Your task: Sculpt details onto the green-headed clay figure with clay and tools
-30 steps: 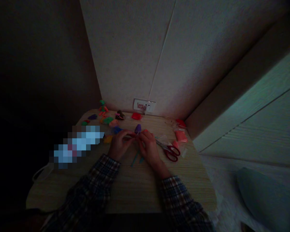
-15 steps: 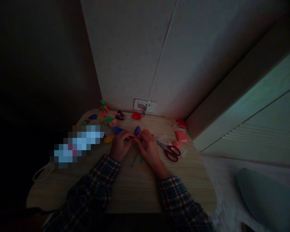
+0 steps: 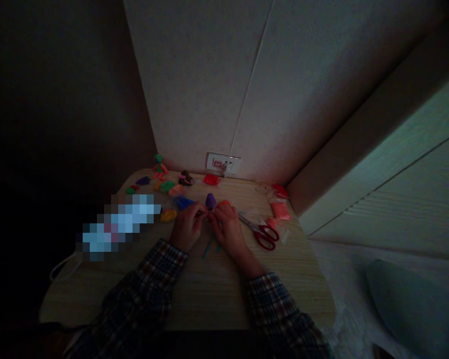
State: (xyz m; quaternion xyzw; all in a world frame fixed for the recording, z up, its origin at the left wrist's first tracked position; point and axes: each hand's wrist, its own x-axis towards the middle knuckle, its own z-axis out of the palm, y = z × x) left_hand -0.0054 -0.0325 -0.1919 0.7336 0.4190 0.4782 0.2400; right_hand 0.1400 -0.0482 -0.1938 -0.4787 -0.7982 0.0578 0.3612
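since a second ago the hands have barely shifted: the purple clay piece (image 3: 210,200) sits a touch further left and lower in view, and the fingertips have drawn closer under it. that reads as slow, fine shaping going on rather than any pick-up or put-down.

the left hand (image 3: 187,227) and the right hand (image 3: 227,228) meet fingertip to fingertip near the middle of the tabletop (image 3: 194,294), toward its far edge. both are pinched together on something small between them, just below the purple clay piece; in this dim light i cannot tell exactly what the fingers grip, though the purple lump seems to rise from that pinch. it looks small, rounded and matte, deep violet, with an orange-red bit (image 3: 224,203) touching its right side.

red-handled scissors (image 3: 264,234) lie just right of the right hand. teal sticks (image 3: 208,245) lie under the hands. other coloured clay bits (image 3: 167,186) are strewn near the far left corner.
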